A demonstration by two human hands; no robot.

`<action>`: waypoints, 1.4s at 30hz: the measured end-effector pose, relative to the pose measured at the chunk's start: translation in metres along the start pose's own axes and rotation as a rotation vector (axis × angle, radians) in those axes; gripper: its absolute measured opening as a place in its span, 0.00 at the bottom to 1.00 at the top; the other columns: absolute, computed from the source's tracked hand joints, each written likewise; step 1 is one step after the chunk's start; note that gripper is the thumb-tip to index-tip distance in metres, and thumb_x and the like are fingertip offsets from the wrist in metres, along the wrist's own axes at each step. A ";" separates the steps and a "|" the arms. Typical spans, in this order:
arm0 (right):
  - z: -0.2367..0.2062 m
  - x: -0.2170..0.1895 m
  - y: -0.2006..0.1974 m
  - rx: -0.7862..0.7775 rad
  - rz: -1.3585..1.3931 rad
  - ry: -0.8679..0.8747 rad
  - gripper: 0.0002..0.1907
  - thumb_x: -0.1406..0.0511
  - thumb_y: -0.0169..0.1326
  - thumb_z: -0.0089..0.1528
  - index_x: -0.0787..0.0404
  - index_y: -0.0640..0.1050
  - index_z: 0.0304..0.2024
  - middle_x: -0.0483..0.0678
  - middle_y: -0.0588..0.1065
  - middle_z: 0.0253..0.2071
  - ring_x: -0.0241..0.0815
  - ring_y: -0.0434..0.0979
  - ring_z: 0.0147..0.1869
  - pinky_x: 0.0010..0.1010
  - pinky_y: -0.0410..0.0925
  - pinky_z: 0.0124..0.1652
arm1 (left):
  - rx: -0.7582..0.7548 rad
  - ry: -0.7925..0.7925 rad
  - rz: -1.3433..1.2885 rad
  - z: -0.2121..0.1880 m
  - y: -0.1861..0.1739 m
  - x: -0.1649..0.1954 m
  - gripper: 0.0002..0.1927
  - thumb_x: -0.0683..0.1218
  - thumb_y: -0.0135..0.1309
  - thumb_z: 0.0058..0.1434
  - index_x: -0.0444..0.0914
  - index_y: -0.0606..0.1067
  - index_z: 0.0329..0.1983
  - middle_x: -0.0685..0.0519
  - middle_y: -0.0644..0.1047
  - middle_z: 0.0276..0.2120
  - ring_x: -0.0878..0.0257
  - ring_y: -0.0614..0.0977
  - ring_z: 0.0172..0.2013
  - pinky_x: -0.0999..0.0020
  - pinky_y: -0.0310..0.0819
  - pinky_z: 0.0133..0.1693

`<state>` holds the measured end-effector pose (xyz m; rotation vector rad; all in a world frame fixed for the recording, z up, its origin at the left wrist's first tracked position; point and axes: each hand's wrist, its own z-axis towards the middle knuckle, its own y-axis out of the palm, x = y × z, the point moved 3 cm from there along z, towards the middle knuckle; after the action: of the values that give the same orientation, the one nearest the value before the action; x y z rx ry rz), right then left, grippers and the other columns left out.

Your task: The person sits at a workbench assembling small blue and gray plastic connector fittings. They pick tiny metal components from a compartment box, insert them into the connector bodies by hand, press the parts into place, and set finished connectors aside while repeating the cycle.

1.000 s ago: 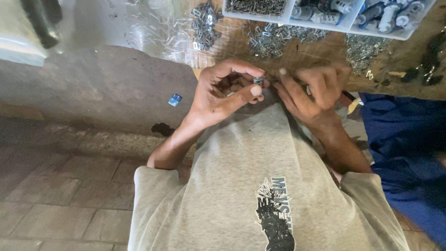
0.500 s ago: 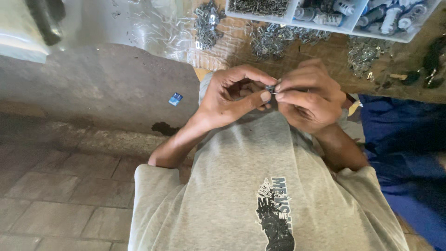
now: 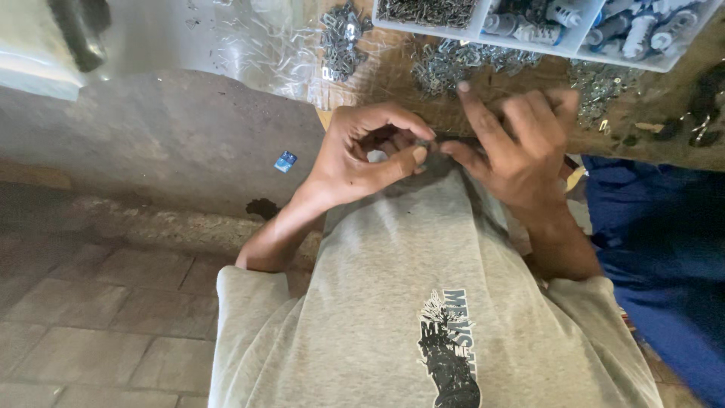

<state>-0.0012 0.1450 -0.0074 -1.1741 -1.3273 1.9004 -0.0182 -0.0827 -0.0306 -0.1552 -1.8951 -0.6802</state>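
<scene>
Grey metal bit (image 3: pixel 432 143), small and dark, pinched at frame centre between thumb and forefinger tips of left hand (image 3: pixel 362 155) and thumb tip of right hand (image 3: pixel 521 147); too small to tell its shape. Left hand curled, fingers arched over the palm, thumb pressed up at 3 o'clock of the hand against the bit. Right hand at 3 o'clock of the bit, index finger stretched toward 12 o'clock, other fingers loosely bent, thumb reaching in at 9 o'clock to meet the bit; grip closed on it as far as visible. Both hands held over chest of grey t-shirt (image 3: pixel 423 287) with dark print at 6 o'clock. At 12 o'clock of the hands, wooden worktop (image 3: pixel 393 75) strewn with heaps of small metal clips (image 3: pixel 343 38), another heap (image 3: pixel 461 64) just beyond the fingertips. White compartment tray (image 3: pixel 483 26) at 1 o'clock: dark pins in one cell, grey-white plugs (image 3: pixel 627 30) in the next ones. Clear plastic sheet (image 3: pixel 249 45) at 11 o'clock. Blue fabric (image 3: pixel 664 242) at 4 o'clock beside right forearm. Small blue scrap (image 3: pixel 285 161) on concrete ledge at 9 o'clock, well apart from the hands. Brick floor (image 3: pixel 98 317) at 8 o'clock.
</scene>
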 end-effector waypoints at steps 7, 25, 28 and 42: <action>-0.008 -0.010 0.002 0.076 0.050 -0.001 0.12 0.64 0.71 0.62 0.58 0.83 0.46 0.43 0.74 0.38 0.44 0.73 0.45 0.44 0.57 0.56 | 0.042 -0.072 -0.121 -0.002 0.004 -0.003 0.10 0.35 0.61 0.69 0.31 0.77 0.53 0.50 0.81 0.42 0.69 0.84 0.38 0.78 0.81 0.41; 0.014 -0.021 -0.008 0.003 0.490 -0.004 0.07 0.70 0.59 0.70 0.61 0.71 0.44 0.49 0.76 0.43 0.46 0.77 0.44 0.46 0.63 0.52 | 0.027 -0.043 0.098 0.003 0.010 0.010 0.11 0.35 0.63 0.65 0.33 0.80 0.50 0.50 0.83 0.42 0.70 0.84 0.39 0.76 0.81 0.39; 0.010 -0.011 -0.011 -0.009 0.443 0.086 0.17 0.58 0.68 0.61 0.58 0.73 0.34 0.44 0.72 0.32 0.41 0.72 0.37 0.50 0.61 0.52 | -0.109 0.114 0.221 0.006 0.006 0.016 0.08 0.37 0.66 0.65 0.36 0.81 0.47 0.52 0.84 0.42 0.69 0.86 0.42 0.76 0.83 0.41; -0.014 -0.013 0.000 0.111 0.095 -0.106 0.10 0.67 0.69 0.61 0.56 0.82 0.44 0.41 0.76 0.41 0.40 0.77 0.47 0.48 0.57 0.55 | 0.025 -0.036 -0.116 0.001 0.004 0.005 0.12 0.36 0.60 0.70 0.32 0.77 0.55 0.49 0.82 0.45 0.69 0.84 0.41 0.76 0.82 0.44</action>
<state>0.0174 0.1412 -0.0048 -1.1123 -1.2220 2.1014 -0.0194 -0.0800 -0.0243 -0.0424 -1.9572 -0.7358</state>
